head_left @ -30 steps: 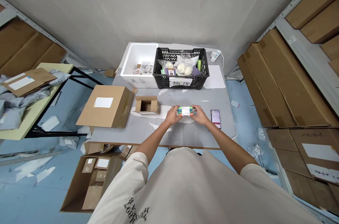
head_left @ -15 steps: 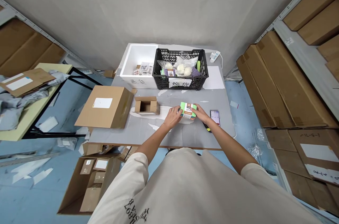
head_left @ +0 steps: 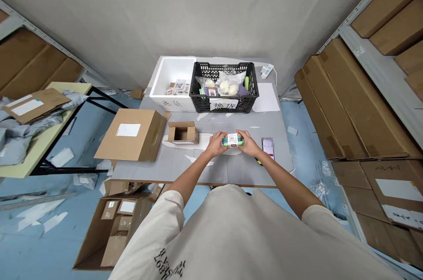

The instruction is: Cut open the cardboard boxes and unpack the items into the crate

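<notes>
Between my two hands, above the grey table (head_left: 238,169), is a small pack of sponges (head_left: 232,139) in green, blue and orange layers with a white barcode label around it. My left hand (head_left: 217,143) grips its left end with fingers and thumb. The opposite end is held by my right hand (head_left: 247,142). A small open cardboard box (head_left: 183,133) stands to the left of my left hand, its flaps up. To the right of my right hand lies a phone (head_left: 268,147) with a lit screen, and a dark and yellow object partly shows beside it.
At the back stand a white foam box (head_left: 178,103) and a black crate (head_left: 243,106) holding bagged goods. A large closed carton (head_left: 128,139) occupies the table's left end. Cartons line the right-hand shelf (head_left: 380,46). An open carton (head_left: 89,244) of smaller boxes sits on the floor at left.
The pack was turned between my hands: its broad green labelled face tipped up, then it rolled on so a barcode side faces up. Both hands kept hold of it.
</notes>
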Motion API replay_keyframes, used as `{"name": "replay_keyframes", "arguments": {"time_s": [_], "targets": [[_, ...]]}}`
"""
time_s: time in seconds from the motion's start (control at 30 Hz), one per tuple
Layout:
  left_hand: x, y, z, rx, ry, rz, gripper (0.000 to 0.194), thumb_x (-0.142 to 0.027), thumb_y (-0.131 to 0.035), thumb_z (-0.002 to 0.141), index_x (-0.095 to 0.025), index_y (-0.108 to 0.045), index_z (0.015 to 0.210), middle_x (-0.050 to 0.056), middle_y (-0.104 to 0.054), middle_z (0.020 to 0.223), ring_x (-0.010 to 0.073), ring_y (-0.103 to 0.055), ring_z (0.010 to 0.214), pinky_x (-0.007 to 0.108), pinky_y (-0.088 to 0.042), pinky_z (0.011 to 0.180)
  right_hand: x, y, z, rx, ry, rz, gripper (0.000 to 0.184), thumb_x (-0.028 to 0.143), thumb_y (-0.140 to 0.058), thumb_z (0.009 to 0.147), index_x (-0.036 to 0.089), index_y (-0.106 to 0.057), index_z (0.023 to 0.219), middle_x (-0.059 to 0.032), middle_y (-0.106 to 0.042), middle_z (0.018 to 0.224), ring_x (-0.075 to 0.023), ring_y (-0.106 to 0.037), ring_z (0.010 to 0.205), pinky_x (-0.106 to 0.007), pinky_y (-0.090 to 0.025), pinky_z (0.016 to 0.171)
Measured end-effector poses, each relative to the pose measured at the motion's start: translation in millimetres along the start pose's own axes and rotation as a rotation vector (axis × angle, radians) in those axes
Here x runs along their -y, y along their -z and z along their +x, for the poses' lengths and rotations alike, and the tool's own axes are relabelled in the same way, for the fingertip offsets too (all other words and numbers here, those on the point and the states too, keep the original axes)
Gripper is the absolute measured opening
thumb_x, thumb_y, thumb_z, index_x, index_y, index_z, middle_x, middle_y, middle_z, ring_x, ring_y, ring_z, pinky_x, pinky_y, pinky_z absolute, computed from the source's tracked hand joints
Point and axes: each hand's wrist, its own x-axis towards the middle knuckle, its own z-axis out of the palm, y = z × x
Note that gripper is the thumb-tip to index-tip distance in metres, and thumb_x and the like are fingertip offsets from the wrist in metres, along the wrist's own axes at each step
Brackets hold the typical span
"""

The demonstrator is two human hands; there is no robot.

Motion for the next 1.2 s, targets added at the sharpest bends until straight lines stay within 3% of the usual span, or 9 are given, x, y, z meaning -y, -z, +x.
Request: {"name": "replay_keyframes", "arguments": {"time_s": [0.13,0.3,0.4,0.57,0.67,0.77,0.83,1.0,1.2], "targets": [[-1,-0.4,-1,-0.06,0.002,0.026,0.062,-0.033,-0.077,0.078,-0.027,-0.054,0.135,0.01,-0.057,0.129,0.0321,-0.054,0.121,0.045,-0.044,0.103,-2,4,-3,-0.083,-0.025,-0.092,0.09,0.024,-0.073,0.073,0.03,-0.037,0.156,-0.0101,-0.042,0.143,-0.0285,-0.049,0.131,-0.043,-0.04,0.116],[-6,-1.7,1,-0.078,0.012,0.01,0.066,-0.033,-0.077,0.079,-0.028,-0.051,0.14,0.01,-0.054,0.132,0.0291,-0.061,0.11,0.042,-0.05,0.096,-8,16,-6,-0.083,-0.082,-0.088,0.081,0.029,-0.072,0.076,0.032,-0.044,0.152,-0.0095,-0.046,0.137,-0.0231,-0.06,0.101,-0.04,-0.053,0.097],[-14,-4.6,4,-0.092,0.057,0.017,0.066,-0.033,-0.075,0.082,-0.03,-0.05,0.142,0.011,-0.05,0.137,0.0261,-0.065,0.101,0.04,-0.053,0.092,-11,24,-3,-0.077,-0.066,-0.086,0.073,0.03,-0.071,0.077,0.032,-0.05,0.146,-0.0083,-0.05,0.129,-0.0211,-0.059,0.091,-0.039,-0.054,0.091],[-30,-5.4,12,-0.16,0.104,-0.01,0.071,-0.026,-0.071,0.083,-0.029,-0.043,0.148,0.012,-0.046,0.141,0.0275,-0.064,0.11,0.038,-0.054,0.09,-10,35,12,-0.126,-0.055,-0.119,0.069,0.031,-0.071,0.075,0.03,-0.056,0.142,-0.0068,-0.054,0.115,-0.0205,-0.059,0.086,-0.036,-0.054,0.086],[-37,1.4,19,-0.209,0.106,-0.024,0.07,-0.025,-0.068,0.084,-0.029,-0.043,0.149,0.012,-0.046,0.14,0.0277,-0.063,0.111,0.038,-0.055,0.091,-3,42,23,-0.131,-0.055,-0.153,0.066,0.031,-0.067,0.077,0.028,-0.056,0.143,-0.0034,-0.059,0.095,-0.0219,-0.059,0.081,-0.036,-0.053,0.082],[-39,11.8,28,-0.246,0.097,-0.033,0.069,-0.025,-0.066,0.085,-0.029,-0.043,0.149,0.012,-0.045,0.14,0.0281,-0.062,0.111,0.039,-0.055,0.09,6,48,34,-0.109,-0.062,-0.162,0.068,0.03,-0.063,0.081,0.028,-0.051,0.147,0.0007,-0.06,0.076,-0.0218,-0.059,0.074,-0.034,-0.051,0.077],[-38,19.9,33,-0.263,0.092,-0.034,0.068,-0.025,-0.066,0.085,-0.029,-0.044,0.149,0.012,-0.044,0.139,0.0288,-0.062,0.11,0.04,-0.054,0.09,12,50,42,-0.109,-0.05,-0.157,0.07,0.029,-0.062,0.081,0.028,-0.048,0.15,0.0012,-0.062,0.075,-0.0217,-0.06,0.073,-0.033,-0.051,0.076],[-31,51.6,56,-0.33,0.062,0.001,0.069,-0.023,-0.063,0.086,-0.03,-0.043,0.152,0.011,-0.045,0.133,0.0286,-0.059,0.111,0.039,-0.053,0.093,35,52,72,-0.166,0.001,-0.142,0.07,0.03,-0.062,0.083,0.029,-0.047,0.151,-0.0009,-0.067,0.084,-0.0222,-0.063,0.077,-0.034,-0.052,0.079],[-17,110.9,114,-0.457,-0.004,0.007,0.075,-0.019,-0.059,0.088,-0.03,-0.035,0.158,0.012,-0.043,0.131,0.0295,-0.055,0.119,0.04,-0.049,0.102,70,60,142,-0.238,0.077,-0.064,0.082,0.029,-0.062,0.086,0.03,-0.031,0.162,-0.004,-0.071,0.103,-0.0244,-0.067,0.091,-0.039,-0.053,0.095]]}}
